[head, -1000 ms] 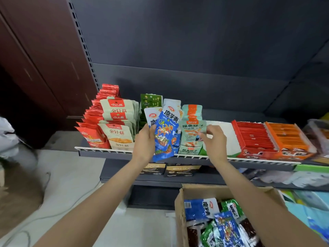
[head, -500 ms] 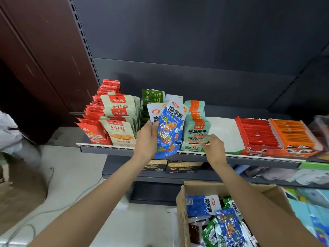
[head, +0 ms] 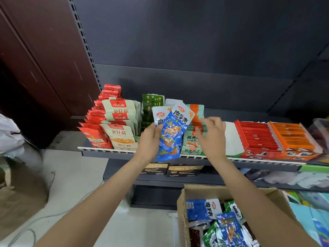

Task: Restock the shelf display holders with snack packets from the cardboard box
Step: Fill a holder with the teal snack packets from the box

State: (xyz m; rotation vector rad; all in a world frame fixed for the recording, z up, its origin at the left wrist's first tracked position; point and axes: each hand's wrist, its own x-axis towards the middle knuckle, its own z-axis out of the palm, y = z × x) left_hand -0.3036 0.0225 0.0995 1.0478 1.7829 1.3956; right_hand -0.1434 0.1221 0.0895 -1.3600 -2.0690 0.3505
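My left hand point(head: 149, 140) is shut on a blue snack packet point(head: 171, 132), held tilted in front of the row of white-and-blue packets point(head: 159, 116) on the shelf point(head: 106, 154). My right hand point(head: 212, 138) is just to its right, fingers spread and blurred, their tips against the orange tops of the pale green packets point(head: 193, 139). It holds nothing that I can see. The cardboard box point(head: 181, 200) stands low at the right under my right forearm, with blue packets point(head: 203, 209) and green packets point(head: 211, 234) inside.
Red packets point(head: 96, 138), beige packets point(head: 121, 134) and dark green packets point(head: 153, 104) fill the shelf's left. A white holder point(head: 233, 139), a red display box point(head: 256, 138) and an orange one point(head: 293, 139) sit to the right. Dark boxes point(head: 185, 171) stand on the lower shelf.
My right hand has risen from the lower front of the pale green packets to their tops. My left hand has lifted and tilted the blue packet slightly.
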